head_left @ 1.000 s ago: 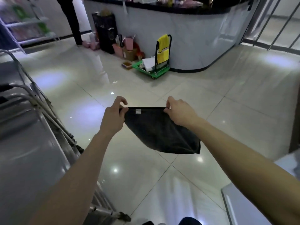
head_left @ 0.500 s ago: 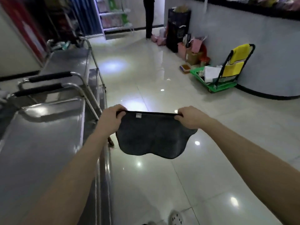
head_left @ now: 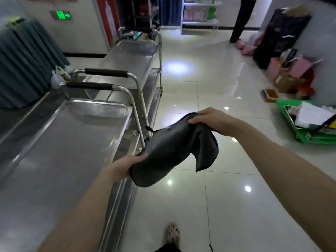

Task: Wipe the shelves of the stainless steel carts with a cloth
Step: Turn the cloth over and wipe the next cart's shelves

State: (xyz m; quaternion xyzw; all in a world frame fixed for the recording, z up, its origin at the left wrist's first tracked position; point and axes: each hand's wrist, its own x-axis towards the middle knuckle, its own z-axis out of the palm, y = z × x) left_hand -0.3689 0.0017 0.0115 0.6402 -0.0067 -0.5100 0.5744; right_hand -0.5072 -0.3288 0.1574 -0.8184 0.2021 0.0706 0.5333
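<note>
the wiping itself has not begun: the dark cloth [head_left: 169, 151] is in the air over the tiled floor [head_left: 227, 206], just beside the right edge of the near cart [head_left: 121, 197] and touching no shelf. both hands are closed on it. the left hand [head_left: 125, 167] holds the lower end, close to the cart's rim, and the right hand [head_left: 211, 120] grips the upper end with fingers curled over it, so the cloth hangs between them half gathered, one loose corner drooping under the right wrist. this looks like the step of readying the cloth, bunching or folding it into a pad. the next move, as i judge it, calls for finishing that fold, carrying the cloth leftward over the raised rim and laying it flat on the top shelf [head_left: 60, 157] of the near cart, then sweeping along its length. counted: one cloth, two hands, two stainless steel carts end to end, the far cart [head_left: 131, 57] beyond the near one, and two push handles [head_left: 89, 85] with black grips between them. the far cart shows three tiers down its right side; the near cart's lower shelves are mostly hidden. to the right stands one green trolley [head_left: 307, 139], and far back one person [head_left: 241, 20].
</note>
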